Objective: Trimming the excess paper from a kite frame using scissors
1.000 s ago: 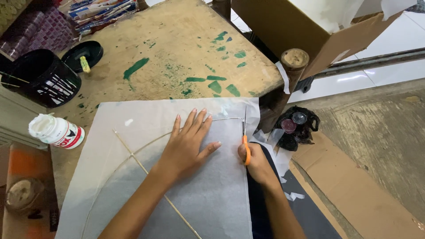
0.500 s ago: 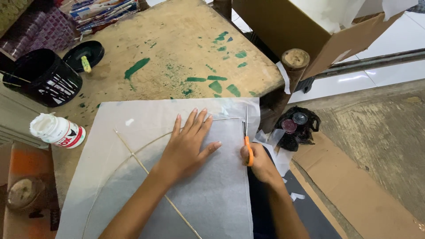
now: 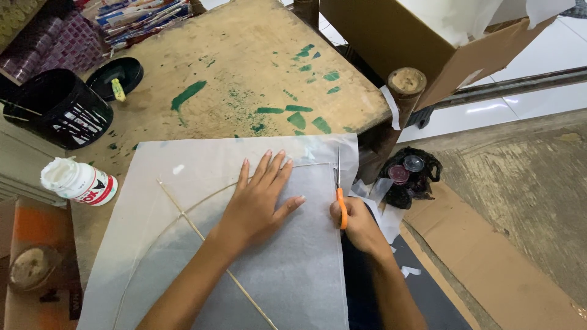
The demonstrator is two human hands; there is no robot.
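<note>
While my left hand (image 3: 260, 201) lies flat and open on the paper (image 3: 183, 183), my right hand (image 3: 358, 226) grips scissors (image 3: 340, 192); the right-edge cut is nearly through, a short stretch left.

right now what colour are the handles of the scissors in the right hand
Orange, clearest in the head view: the scissors are held in the right hand at the paper's edge.

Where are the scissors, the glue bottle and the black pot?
scissors (image 3: 342, 208), head view, orange handle.
glue bottle (image 3: 79, 181), head view, white body.
black pot (image 3: 58, 107), head view, side wall.
</note>
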